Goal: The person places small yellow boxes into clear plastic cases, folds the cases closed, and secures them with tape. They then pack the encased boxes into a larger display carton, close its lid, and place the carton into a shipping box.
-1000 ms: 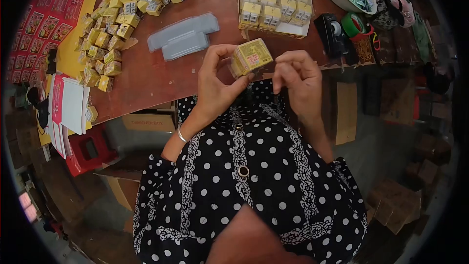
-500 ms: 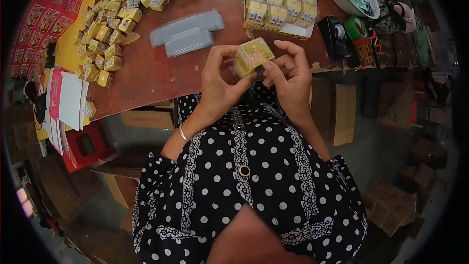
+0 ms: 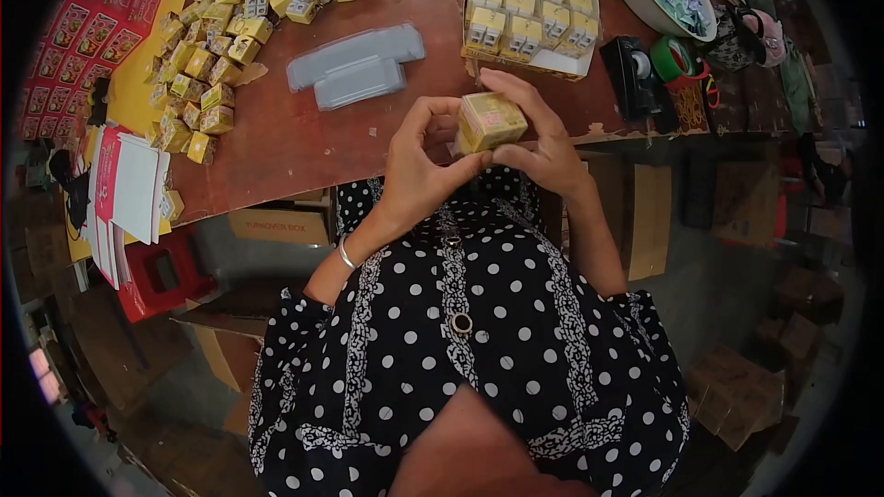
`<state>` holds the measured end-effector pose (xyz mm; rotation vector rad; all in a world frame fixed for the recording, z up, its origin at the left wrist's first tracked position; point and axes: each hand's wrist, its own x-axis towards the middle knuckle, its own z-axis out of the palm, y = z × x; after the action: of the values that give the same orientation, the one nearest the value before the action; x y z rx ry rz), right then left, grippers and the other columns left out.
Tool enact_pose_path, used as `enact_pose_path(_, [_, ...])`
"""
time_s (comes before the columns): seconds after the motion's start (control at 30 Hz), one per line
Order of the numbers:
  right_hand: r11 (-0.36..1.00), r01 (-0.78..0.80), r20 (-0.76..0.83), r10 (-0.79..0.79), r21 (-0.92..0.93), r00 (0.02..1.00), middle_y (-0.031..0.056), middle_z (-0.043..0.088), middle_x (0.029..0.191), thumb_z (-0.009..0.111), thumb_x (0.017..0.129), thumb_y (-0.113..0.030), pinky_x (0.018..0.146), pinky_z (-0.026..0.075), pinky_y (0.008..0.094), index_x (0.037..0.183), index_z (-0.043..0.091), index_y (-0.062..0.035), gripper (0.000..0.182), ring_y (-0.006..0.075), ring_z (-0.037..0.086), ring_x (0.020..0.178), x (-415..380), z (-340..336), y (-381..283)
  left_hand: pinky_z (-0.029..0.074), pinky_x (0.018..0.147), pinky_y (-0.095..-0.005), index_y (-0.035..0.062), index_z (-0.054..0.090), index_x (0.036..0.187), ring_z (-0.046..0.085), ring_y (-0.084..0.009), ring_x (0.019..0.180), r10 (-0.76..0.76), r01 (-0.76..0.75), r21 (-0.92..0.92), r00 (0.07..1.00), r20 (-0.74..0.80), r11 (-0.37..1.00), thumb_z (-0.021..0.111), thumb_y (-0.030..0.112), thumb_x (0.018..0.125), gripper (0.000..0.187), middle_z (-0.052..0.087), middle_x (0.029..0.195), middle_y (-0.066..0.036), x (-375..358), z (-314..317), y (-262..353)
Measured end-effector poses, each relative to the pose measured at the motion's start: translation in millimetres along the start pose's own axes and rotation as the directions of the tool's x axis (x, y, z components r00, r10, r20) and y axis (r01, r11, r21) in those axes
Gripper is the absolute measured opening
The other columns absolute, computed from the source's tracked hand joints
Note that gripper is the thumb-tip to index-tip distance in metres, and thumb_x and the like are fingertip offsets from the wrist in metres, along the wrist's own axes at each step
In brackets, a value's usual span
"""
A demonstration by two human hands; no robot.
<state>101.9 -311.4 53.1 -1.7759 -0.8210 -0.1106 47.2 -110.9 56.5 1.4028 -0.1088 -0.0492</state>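
Between my two hands, just over the table's near edge, is a small yellow box with printed sides. My left hand grips its left side, thumb low and fingers curled behind. On the other side my right hand closes on it, thumb at the lower edge and fingers along the far right. Beyond my left hand lie clear plastic trays, overlapping on the red-brown table. An open display carton with rows of similar yellow boxes stands beyond my right hand.
Many loose yellow boxes are heaped at the left and back. Red printed sheets and white cards lie far left. A tape dispenser, green tape roll and a basin of small packets are at right.
The yellow box has turned in my hands and shifted slightly right and down. My right fingers have moved from its front around to its far right side.
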Motion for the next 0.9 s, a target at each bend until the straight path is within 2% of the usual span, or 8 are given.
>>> enact_pose_path(0.07, [0.985,-0.082,0.004,0.083,0.152,0.997,0.0153,0.057,0.14,0.055,0.103,-0.052,0.101,0.05,0.0386,0.146,0.05,-0.0019,0.066,0.0257,0.059,0.123,1,-3,-2,0.057,0.095,-0.0354,0.0035,0.056,0.124,0.067,-0.0232,0.115,0.073,-0.072,0.12,0.997,-0.004,0.99,0.082,-0.003,0.078,0.053,0.067,0.122,-0.01,2,-1,3])
enact_pose_path(0.13, [0.709,-0.344,0.084,0.375,0.615,0.923,0.0154,0.057,0.138,0.035,0.107,-0.063,0.094,0.051,0.033,0.153,0.041,-0.0021,0.077,0.0197,0.06,0.117,-1,-21,-3,0.053,0.102,-0.0438,0.0072,0.063,0.121,0.061,-0.0332,0.126,0.503,-0.499,0.517,0.852,0.145,0.696,0.081,-0.006,0.074,0.052,0.064,0.127,-0.009,8,-6,9])
enact_pose_path(0.2, [0.734,-0.465,0.061,0.504,0.495,0.861,0.0139,0.065,0.124,0.024,0.107,-0.066,0.076,0.051,0.0241,0.147,0.05,-0.0028,0.08,0.0123,0.064,0.093,0,-32,6,0.051,0.105,-0.0473,0.01,0.066,0.119,0.058,-0.0362,0.129,0.548,-0.568,0.552,0.806,0.223,0.611,0.08,-0.005,0.073,0.05,0.063,0.128,-0.009,10,-9,3])
enact_pose_path(0.37, [0.635,-0.614,0.393,0.473,0.468,0.789,0.0042,0.072,0.098,0.046,0.107,-0.053,0.054,0.04,0.0174,0.131,0.065,-0.0014,0.06,0.0022,0.053,0.061,6,-44,9,0.046,0.11,-0.0518,0.0179,0.074,0.116,0.052,-0.0374,0.136,0.661,-0.735,0.526,0.652,0.371,0.428,0.077,-0.003,0.075,0.046,0.058,0.137,-0.011,14,-6,-13])
enact_pose_path(0.5, [0.712,-0.589,0.416,0.437,0.382,0.798,0.005,0.072,0.106,0.066,0.101,-0.033,0.059,0.044,0.0176,0.134,0.062,-0.0011,0.047,0.0025,0.06,0.074,10,-44,6,0.046,0.11,-0.0506,0.0199,0.073,0.12,0.052,-0.0383,0.135,0.673,-0.776,0.493,0.608,0.421,0.393,0.076,-0.003,0.078,0.048,0.051,0.144,-0.013,14,-3,-14])
enact_pose_path(0.6, [0.622,-0.547,0.307,0.457,0.56,0.835,0.0051,0.07,0.111,0.076,0.092,-0.016,0.068,0.051,0.0192,0.134,0.061,-0.0011,0.047,0.0052,0.065,0.089,2,-58,3,0.047,0.109,-0.0482,0.0164,0.068,0.128,0.053,-0.0387,0.134,0.616,-0.695,0.546,0.699,0.363,0.467,0.075,-0.003,0.079,0.053,0.05,0.146,-0.015,15,-7,-17])
enact_pose_path(0.77, [0.933,-0.298,-0.392,0.356,0.202,0.848,0.0091,0.065,0.123,0.077,0.09,-0.006,0.087,0.054,0.0266,0.136,0.053,-0.0003,0.052,0.0129,0.065,0.106,-10,-103,16,0.056,0.094,-0.0433,0.0063,0.059,0.134,0.062,-0.0399,0.118,0.286,-0.321,0.588,0.946,0.155,0.742,0.072,-0.003,0.085,0.051,0.057,0.137,-0.017,14,-27,-35])
enact_pose_path(0.9, [0.901,-0.433,-0.443,0.4,0.03,0.802,0.0104,0.065,0.121,0.074,0.091,0.002,0.089,0.054,0.0276,0.137,0.052,-0.0033,0.051,0.0153,0.065,0.108,-1,-106,29,0.057,0.089,-0.0435,0.0045,0.059,0.131,0.064,-0.0403,0.113,0.328,-0.368,0.653,0.926,0.188,0.662,0.07,-0.002,0.087,0.046,0.059,0.134,-0.017,16,-33,-65])
